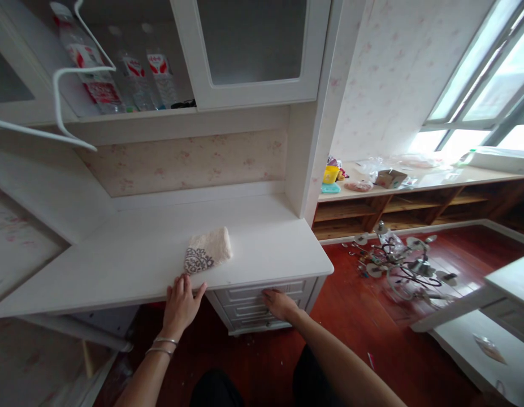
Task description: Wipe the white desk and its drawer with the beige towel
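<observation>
A folded cream cloth (pixel 215 249) with a dark floral pattern at one corner lies on the white desk (pixel 262 226). My left hand (pixel 183 299) rests at the desk's front edge, fingers apart, with the fingertips just below the cloth; it holds nothing. Under the desktop, my right hand (pixel 282 305) is at the front of the top drawer (pixel 240 292). Its fingers are bent together where the knob would be, and they cover that spot. The drawers all look closed.
An open cabinet (pixel 134 116) above holds several plastic bottles (pixel 160 70), and a white wire hanger (pixel 58 102) hangs in front. To the right, a dismantled chandelier (pixel 408 268) lies on the red floor. Bags and a small cardboard box (pixel 390 178) sit on the window shelf.
</observation>
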A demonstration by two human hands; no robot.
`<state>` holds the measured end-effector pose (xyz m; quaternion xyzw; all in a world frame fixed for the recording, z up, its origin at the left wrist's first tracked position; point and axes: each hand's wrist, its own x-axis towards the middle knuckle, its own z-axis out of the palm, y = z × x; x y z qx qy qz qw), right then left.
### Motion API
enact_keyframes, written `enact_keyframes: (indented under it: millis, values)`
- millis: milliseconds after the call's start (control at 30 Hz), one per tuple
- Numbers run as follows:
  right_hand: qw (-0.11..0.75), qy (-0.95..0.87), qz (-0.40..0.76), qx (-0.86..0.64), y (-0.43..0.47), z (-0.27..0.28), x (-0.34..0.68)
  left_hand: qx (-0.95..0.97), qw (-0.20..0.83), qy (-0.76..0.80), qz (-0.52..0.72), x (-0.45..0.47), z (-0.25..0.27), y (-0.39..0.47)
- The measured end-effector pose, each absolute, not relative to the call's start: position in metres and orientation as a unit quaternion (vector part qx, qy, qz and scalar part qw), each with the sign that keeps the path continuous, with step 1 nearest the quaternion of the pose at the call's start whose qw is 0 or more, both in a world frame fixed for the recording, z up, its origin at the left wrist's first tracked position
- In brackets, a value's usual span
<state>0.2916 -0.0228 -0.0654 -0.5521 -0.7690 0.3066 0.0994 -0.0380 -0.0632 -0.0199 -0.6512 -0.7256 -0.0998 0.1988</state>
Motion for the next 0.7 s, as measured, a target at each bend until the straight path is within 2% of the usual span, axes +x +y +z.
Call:
enact_keyframes:
  millis: [500, 700]
  values:
    - [0.055, -0.740, 0.299, -0.600, -0.019, -0.062, 0.280, -0.654, 0.183, -0.728, -0.093, -0.046, -0.027, -0.061]
    - [0.063, -0.733, 0.323, -0.596, -0.065, -0.059, 0.292, -0.653, 0.192, -0.725, -0.102, -0.049, -0.031, -0.061]
